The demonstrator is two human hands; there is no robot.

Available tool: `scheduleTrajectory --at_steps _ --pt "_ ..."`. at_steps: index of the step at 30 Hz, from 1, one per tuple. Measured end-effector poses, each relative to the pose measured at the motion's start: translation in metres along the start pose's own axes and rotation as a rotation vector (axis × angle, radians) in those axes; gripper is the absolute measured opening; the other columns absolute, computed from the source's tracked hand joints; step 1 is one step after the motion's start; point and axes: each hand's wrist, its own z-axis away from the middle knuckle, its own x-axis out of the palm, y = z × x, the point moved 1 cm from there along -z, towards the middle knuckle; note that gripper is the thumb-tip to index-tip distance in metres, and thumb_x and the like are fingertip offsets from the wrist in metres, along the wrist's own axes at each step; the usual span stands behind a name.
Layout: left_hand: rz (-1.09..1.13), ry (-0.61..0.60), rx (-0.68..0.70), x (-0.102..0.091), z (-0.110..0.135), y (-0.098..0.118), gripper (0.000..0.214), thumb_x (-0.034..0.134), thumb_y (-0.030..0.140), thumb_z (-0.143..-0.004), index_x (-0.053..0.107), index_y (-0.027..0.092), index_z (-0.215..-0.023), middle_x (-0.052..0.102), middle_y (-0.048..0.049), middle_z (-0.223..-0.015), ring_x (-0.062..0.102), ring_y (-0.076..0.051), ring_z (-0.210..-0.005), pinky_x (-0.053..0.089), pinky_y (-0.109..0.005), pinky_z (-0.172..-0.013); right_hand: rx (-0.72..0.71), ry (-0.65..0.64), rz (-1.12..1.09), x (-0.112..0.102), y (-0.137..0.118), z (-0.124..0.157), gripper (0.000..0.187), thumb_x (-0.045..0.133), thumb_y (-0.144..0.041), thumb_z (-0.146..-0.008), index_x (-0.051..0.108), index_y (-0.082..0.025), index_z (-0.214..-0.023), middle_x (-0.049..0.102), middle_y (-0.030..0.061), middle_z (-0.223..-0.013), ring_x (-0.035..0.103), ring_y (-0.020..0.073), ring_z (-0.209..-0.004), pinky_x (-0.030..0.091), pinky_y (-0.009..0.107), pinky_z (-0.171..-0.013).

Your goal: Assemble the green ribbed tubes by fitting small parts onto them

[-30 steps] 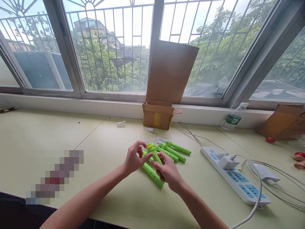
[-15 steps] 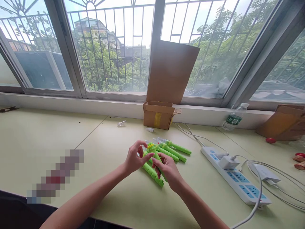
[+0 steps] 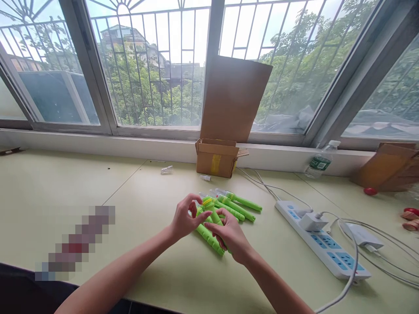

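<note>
A green plastic stick [image 3: 209,204] with yellow rings at its head slants between my hands. My right hand [image 3: 231,233] is closed round its handle, thumb along the top. My left hand [image 3: 185,216] is curled at the ringed head, with forefinger and thumb bent against it from the left; its other fingers are partly hidden. Beneath lies another green stick [image 3: 209,239], flat on the table. Several similar green sticks [image 3: 245,202] with clear tips lie fanned out just beyond my right hand.
Behind the sticks stand an open cardboard box [image 3: 216,161], a small white piece [image 3: 206,178] and a clear plastic piece [image 3: 166,170]. To the right are a power strip [image 3: 322,240] with cables, a charger [image 3: 363,236] and a water bottle [image 3: 321,162]. A blurred patch [image 3: 77,246] covers something at left.
My right hand has shifted slightly along the handle, its thumb now nearer the head and my left thumb. My left hand stays almost still at the head.
</note>
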Motion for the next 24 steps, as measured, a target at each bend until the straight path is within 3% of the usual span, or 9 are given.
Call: scheduleTrajectory --at_steps 6,14,19,24 --pt "-0.010 -0.004 0.012 -0.0007 -0.0009 -0.0001 0.031 0.074 0.034 -0.073 0.051 0.020 -0.089 0.041 0.0110 -0.050 0.044 -0.007 -0.044 0.036 -0.019 -0.049 -0.063 0.008 -0.055 -0.0003 -0.0005 -0.0010 0.034 0.070 -0.043 -0.074 0.045 -0.021 -0.074 0.060 -0.0045 -0.061 0.044 0.0073 -0.032 0.028 0.019 -0.027" --pt "-0.009 -0.004 0.016 -0.0015 -0.0011 -0.0002 0.031 0.074 0.032 -0.073 0.051 0.020 -0.090 0.042 0.0106 -0.052 0.044 -0.007 -0.045 0.036 -0.020 -0.049 -0.111 -0.027 -0.006 -0.0017 0.0017 -0.0035 0.033 0.063 -0.050 -0.080 0.052 -0.018 -0.080 0.066 0.0015 -0.071 0.047 0.0076 -0.041 0.033 0.019 -0.034" --pt "-0.022 -0.002 0.030 -0.0024 -0.0011 -0.0012 0.031 0.074 0.031 -0.073 0.051 0.020 -0.089 0.043 0.0108 -0.051 0.044 -0.007 -0.044 0.035 -0.020 -0.050 -0.118 -0.070 0.034 0.0007 0.0015 -0.0029 0.035 0.056 -0.053 -0.086 0.050 -0.019 -0.080 0.061 -0.0008 -0.073 0.048 0.0070 -0.043 0.032 0.019 -0.034" --pt "-0.029 -0.011 0.020 -0.0011 -0.0007 -0.0048 0.031 0.075 0.032 -0.072 0.052 0.020 -0.090 0.044 0.0106 -0.052 0.045 -0.007 -0.044 0.036 -0.020 -0.051 -0.077 -0.070 -0.024 0.0011 0.0008 -0.0008 0.036 0.056 -0.053 -0.085 0.046 -0.019 -0.075 0.053 -0.0049 -0.064 0.038 0.0041 -0.037 0.025 0.018 -0.032"
